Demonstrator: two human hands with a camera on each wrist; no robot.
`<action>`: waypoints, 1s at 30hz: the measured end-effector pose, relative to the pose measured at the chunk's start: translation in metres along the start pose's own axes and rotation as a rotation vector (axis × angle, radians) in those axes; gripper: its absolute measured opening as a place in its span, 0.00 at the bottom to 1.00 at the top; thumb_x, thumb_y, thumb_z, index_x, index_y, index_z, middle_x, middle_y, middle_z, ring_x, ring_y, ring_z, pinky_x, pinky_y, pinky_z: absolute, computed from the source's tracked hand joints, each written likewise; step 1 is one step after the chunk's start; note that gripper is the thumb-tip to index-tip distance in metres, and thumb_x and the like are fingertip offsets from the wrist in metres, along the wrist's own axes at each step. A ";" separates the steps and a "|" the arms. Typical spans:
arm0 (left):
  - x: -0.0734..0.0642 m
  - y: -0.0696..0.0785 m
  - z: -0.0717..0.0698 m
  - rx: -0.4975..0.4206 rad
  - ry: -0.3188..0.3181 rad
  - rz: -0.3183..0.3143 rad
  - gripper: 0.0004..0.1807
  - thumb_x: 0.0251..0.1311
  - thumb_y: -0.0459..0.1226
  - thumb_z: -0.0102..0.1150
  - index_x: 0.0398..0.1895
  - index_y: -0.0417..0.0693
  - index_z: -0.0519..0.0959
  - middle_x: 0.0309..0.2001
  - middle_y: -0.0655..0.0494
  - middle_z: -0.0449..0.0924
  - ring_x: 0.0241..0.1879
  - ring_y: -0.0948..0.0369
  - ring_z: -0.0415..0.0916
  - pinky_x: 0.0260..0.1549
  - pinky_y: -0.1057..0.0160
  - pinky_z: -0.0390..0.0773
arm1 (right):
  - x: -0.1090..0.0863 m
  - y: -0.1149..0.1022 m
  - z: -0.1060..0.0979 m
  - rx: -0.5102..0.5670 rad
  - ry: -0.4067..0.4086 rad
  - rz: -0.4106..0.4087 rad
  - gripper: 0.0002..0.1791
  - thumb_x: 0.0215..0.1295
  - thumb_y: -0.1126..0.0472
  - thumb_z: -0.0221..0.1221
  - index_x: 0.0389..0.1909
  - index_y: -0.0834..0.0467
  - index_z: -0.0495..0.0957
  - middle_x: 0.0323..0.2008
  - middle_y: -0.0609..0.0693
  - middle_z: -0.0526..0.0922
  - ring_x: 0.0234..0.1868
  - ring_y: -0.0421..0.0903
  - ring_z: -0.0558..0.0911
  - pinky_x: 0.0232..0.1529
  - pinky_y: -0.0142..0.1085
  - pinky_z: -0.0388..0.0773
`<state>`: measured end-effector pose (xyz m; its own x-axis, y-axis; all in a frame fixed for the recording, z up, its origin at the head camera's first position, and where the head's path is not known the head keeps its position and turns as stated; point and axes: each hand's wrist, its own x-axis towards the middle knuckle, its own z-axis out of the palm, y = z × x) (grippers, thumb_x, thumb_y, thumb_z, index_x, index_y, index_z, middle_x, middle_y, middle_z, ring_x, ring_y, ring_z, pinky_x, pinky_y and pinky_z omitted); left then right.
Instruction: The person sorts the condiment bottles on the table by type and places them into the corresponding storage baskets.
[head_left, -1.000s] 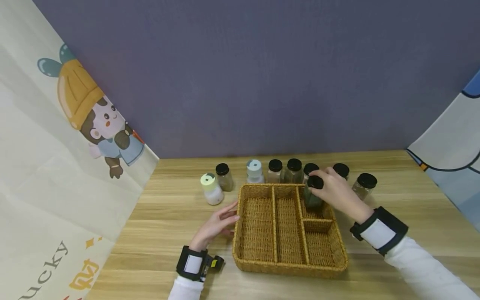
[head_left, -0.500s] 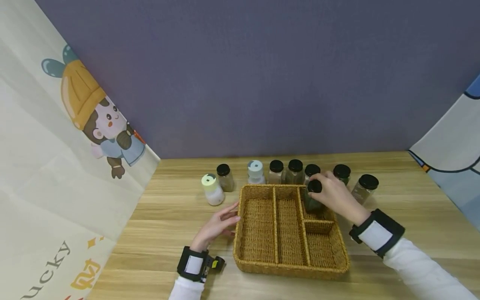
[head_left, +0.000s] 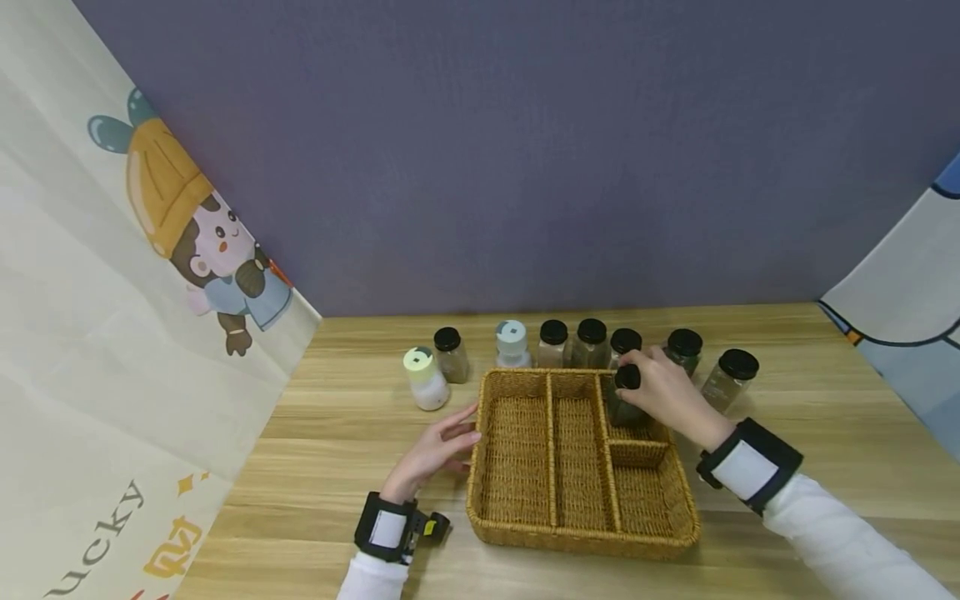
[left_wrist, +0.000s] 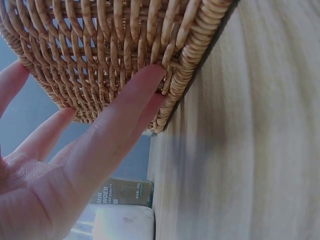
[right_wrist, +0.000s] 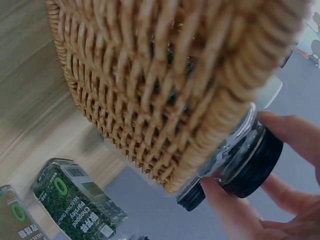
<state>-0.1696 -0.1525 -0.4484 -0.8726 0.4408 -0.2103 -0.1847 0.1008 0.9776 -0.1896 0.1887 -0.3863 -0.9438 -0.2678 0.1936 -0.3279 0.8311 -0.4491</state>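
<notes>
A woven basket (head_left: 551,452) with several compartments sits on the table. In its back right compartment stands a spice jar (head_left: 627,408) with dark green contents and a black lid. My right hand (head_left: 667,392) grips this jar near its lid; in the right wrist view thumb and fingers close round the jar's lid (right_wrist: 252,165) above the basket rim. My left hand (head_left: 431,454) rests on the basket's left side. In the left wrist view its extended fingers (left_wrist: 115,120) touch the wicker wall (left_wrist: 115,50).
Behind the basket stand several black-lidded jars (head_left: 591,346) and a white bottle with a blue cap (head_left: 512,343). Left of it are a yellow-capped bottle (head_left: 425,379) and a jar (head_left: 451,357). A chopped parsley jar (right_wrist: 75,202) stands beyond the basket, beside another jar (right_wrist: 17,215).
The right hand has lowered the green jar slightly within the back right compartment, shifting it a little left. The left hand has stayed at the basket's side.
</notes>
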 end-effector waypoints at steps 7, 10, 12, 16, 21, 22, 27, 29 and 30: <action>0.006 -0.013 -0.005 -0.004 0.012 -0.006 0.36 0.55 0.42 0.56 0.66 0.48 0.55 0.60 0.32 0.59 0.50 0.46 0.70 0.39 0.52 0.78 | 0.000 0.001 0.002 -0.007 0.006 -0.014 0.21 0.49 0.63 0.64 0.44 0.67 0.71 0.34 0.66 0.70 0.14 0.42 0.63 0.14 0.31 0.58; 0.005 -0.013 -0.004 -0.012 0.011 -0.009 0.36 0.54 0.43 0.57 0.66 0.48 0.55 0.60 0.33 0.59 0.50 0.47 0.71 0.39 0.52 0.78 | 0.000 0.002 0.002 0.000 -0.006 -0.003 0.21 0.49 0.63 0.64 0.44 0.67 0.71 0.34 0.66 0.69 0.14 0.42 0.63 0.14 0.31 0.58; 0.005 -0.012 -0.004 -0.017 0.012 -0.014 0.36 0.54 0.43 0.57 0.66 0.49 0.55 0.60 0.33 0.59 0.50 0.47 0.71 0.39 0.52 0.78 | 0.001 0.003 0.001 0.003 -0.014 0.004 0.22 0.50 0.63 0.63 0.45 0.67 0.71 0.34 0.66 0.69 0.14 0.42 0.64 0.14 0.32 0.58; 0.005 -0.011 -0.004 -0.008 0.015 -0.010 0.36 0.55 0.42 0.56 0.66 0.48 0.54 0.60 0.33 0.59 0.49 0.47 0.71 0.39 0.52 0.78 | 0.001 0.004 0.001 0.009 -0.023 0.013 0.22 0.50 0.63 0.63 0.45 0.67 0.70 0.36 0.66 0.69 0.15 0.43 0.64 0.15 0.32 0.59; 0.006 -0.012 -0.004 -0.010 0.016 -0.014 0.34 0.57 0.40 0.55 0.66 0.46 0.54 0.59 0.31 0.59 0.49 0.45 0.71 0.39 0.51 0.78 | 0.001 0.004 0.001 0.010 -0.032 0.023 0.22 0.51 0.62 0.62 0.46 0.66 0.69 0.37 0.68 0.68 0.15 0.43 0.65 0.14 0.32 0.59; 0.006 -0.012 -0.004 -0.011 0.016 -0.015 0.34 0.57 0.39 0.54 0.66 0.46 0.54 0.59 0.31 0.59 0.49 0.45 0.71 0.39 0.51 0.78 | 0.001 0.004 0.001 0.010 -0.034 0.027 0.22 0.51 0.62 0.62 0.46 0.66 0.69 0.38 0.68 0.68 0.15 0.43 0.65 0.14 0.32 0.59; 0.006 -0.012 -0.004 -0.016 0.020 -0.019 0.34 0.57 0.38 0.54 0.66 0.46 0.54 0.59 0.30 0.59 0.50 0.44 0.70 0.38 0.50 0.78 | 0.001 0.004 0.001 0.014 -0.047 0.046 0.23 0.52 0.62 0.62 0.48 0.66 0.68 0.39 0.69 0.67 0.15 0.43 0.67 0.14 0.32 0.60; 0.006 -0.011 -0.003 -0.026 0.021 -0.020 0.34 0.57 0.39 0.55 0.66 0.47 0.54 0.59 0.31 0.59 0.50 0.44 0.70 0.38 0.50 0.78 | 0.001 0.003 0.001 0.018 -0.055 0.049 0.23 0.53 0.62 0.61 0.49 0.66 0.68 0.39 0.69 0.67 0.16 0.44 0.67 0.15 0.33 0.61; 0.006 -0.011 -0.003 -0.031 0.022 -0.021 0.34 0.56 0.39 0.55 0.66 0.47 0.55 0.59 0.31 0.59 0.50 0.44 0.70 0.38 0.51 0.78 | 0.001 0.002 0.001 0.020 -0.059 0.050 0.24 0.53 0.62 0.61 0.49 0.66 0.68 0.39 0.68 0.67 0.17 0.44 0.68 0.15 0.33 0.61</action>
<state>-0.1744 -0.1539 -0.4602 -0.8783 0.4188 -0.2308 -0.2166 0.0818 0.9728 -0.1911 0.1903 -0.3879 -0.9596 -0.2547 0.1194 -0.2805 0.8346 -0.4741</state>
